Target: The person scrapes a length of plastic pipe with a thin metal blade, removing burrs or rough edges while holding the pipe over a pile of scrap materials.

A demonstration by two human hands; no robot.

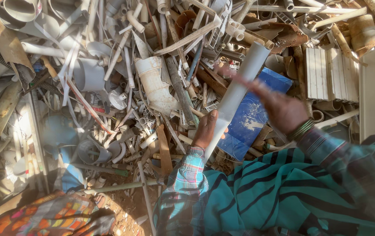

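Left hand point(206, 130) grips the tilted grey pipe point(236, 94); right hand point(279, 107) is spread, blurred, beside it.

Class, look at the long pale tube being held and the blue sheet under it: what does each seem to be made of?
Pale tube: probably rigid plastic pipe, matte grey-white, hollow open end, thin wall. Blue sheet: likely hard plastic panel, flat, scuffed with whitish scratches; could be painted board.

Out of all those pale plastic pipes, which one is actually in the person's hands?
The long straight light-grey plastic pipe, slanting up over the blue panel. The left hand grips its lower end and the right hand is beside it; the other pipes lie in the heap.
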